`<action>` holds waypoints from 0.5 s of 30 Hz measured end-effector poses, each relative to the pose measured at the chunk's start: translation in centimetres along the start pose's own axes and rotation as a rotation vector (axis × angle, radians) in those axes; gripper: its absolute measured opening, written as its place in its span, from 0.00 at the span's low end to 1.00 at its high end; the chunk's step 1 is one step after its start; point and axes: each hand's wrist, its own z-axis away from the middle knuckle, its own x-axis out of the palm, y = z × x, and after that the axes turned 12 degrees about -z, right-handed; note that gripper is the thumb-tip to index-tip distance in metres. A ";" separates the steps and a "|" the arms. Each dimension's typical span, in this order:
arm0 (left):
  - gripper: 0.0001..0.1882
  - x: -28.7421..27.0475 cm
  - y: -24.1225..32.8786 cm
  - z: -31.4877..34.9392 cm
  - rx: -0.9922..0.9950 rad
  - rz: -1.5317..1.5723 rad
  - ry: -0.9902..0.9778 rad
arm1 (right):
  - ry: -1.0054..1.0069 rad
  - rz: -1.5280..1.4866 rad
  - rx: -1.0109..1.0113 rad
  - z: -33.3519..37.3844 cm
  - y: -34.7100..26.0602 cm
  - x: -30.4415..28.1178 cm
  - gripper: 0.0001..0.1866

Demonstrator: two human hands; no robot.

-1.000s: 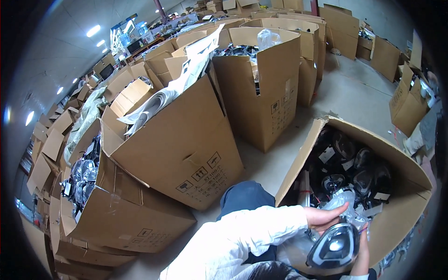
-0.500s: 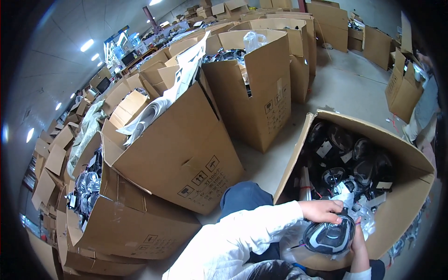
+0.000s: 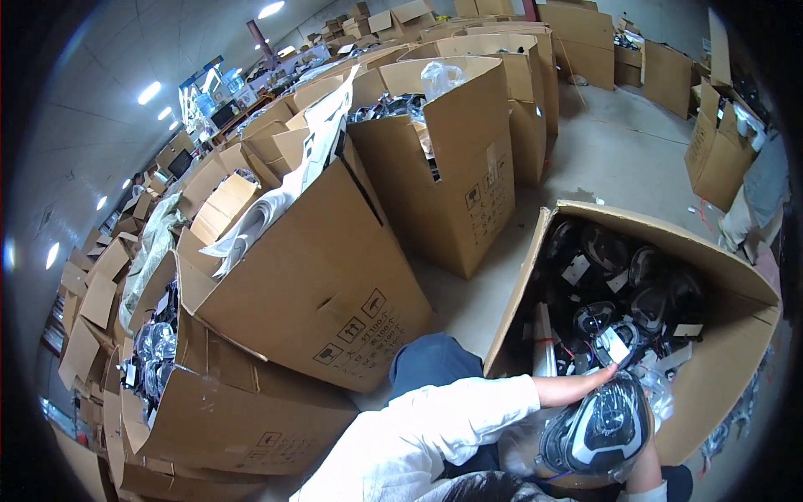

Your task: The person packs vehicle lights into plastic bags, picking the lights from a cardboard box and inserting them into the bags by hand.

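Note:
A black-and-silver headlight (image 3: pixel 600 425) in clear plastic film is held over the near edge of an open cardboard box (image 3: pixel 719 381), its glossy face turned up. Along its far upper edge lies my left hand (image 3: pixel 585 388), fingers reaching across and partly hidden behind it. My right hand (image 3: pixel 646 470) grips its lower right side, with most of the fingers out of sight behind the lamp. Inside the box, several dark headlights (image 3: pixel 648 303) with white tags lie piled together. Crumpled clear plastic (image 3: pixel 658 393) sits just beyond the held lamp.
Tall cardboard boxes (image 3: pixel 335 284) stand close on my left, one with loose white sheets (image 3: pixel 259 217) over its rim. Another box (image 3: pixel 150 356) holds plastic-wrapped lamps. Grey floor (image 3: pixel 615 138) runs between the boxes. At the far right is a person's sleeve (image 3: pixel 765 180) beside a carton.
The headlight has tilted and risen slightly, showing more of its face. My left hand has shifted from gripping its top to lying along its far edge. The film now covers the lamp's face.

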 end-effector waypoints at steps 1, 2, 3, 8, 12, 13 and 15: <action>0.45 0.1 0.1 -0.1 0.017 0.080 -0.014 | -0.003 -0.028 0.003 -0.2 -0.2 0.0 0.36; 0.46 0.2 0.4 0.0 0.060 0.108 -0.030 | -0.005 -0.057 0.005 -0.2 -0.4 0.0 0.36; 0.46 0.0 -0.5 -0.5 0.059 0.105 -0.040 | -0.007 -0.086 0.006 -0.3 -0.5 -0.1 0.36; 0.58 -0.8 -2.4 -0.4 0.046 -0.153 -0.048 | -0.022 -0.230 0.000 -0.9 -1.2 -0.2 0.35; 0.58 0.2 -2.2 -0.7 -0.009 0.035 0.030 | 0.003 -0.335 -0.041 -0.3 -1.1 0.6 0.31; 0.58 0.4 -2.1 -0.9 -0.022 0.076 0.052 | 0.022 -0.368 -0.075 0.0 -1.3 1.5 0.29; 0.54 0.7 -1.7 -1.0 0.036 0.091 0.058 | 0.003 -0.400 -0.098 0.3 -1.4 2.5 0.29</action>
